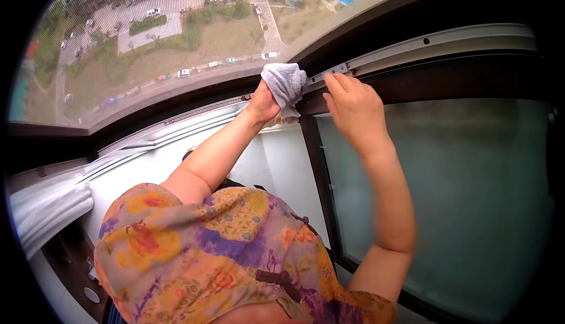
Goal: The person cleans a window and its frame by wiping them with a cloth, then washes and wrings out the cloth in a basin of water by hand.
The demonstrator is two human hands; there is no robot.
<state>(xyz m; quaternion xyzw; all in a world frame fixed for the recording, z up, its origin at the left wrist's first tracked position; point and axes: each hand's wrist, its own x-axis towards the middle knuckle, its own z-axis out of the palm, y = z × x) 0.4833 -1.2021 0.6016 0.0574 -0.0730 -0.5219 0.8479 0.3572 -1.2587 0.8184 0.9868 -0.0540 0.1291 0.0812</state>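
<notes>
At window frame, cloth in left hand

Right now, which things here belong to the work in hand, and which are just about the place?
At the hands:
- cloth, in the left hand
- rail, by the right hand

Elsewhere:
- curtain, far left
- cars, outside below

Rough, matt cloth rag.
</notes>
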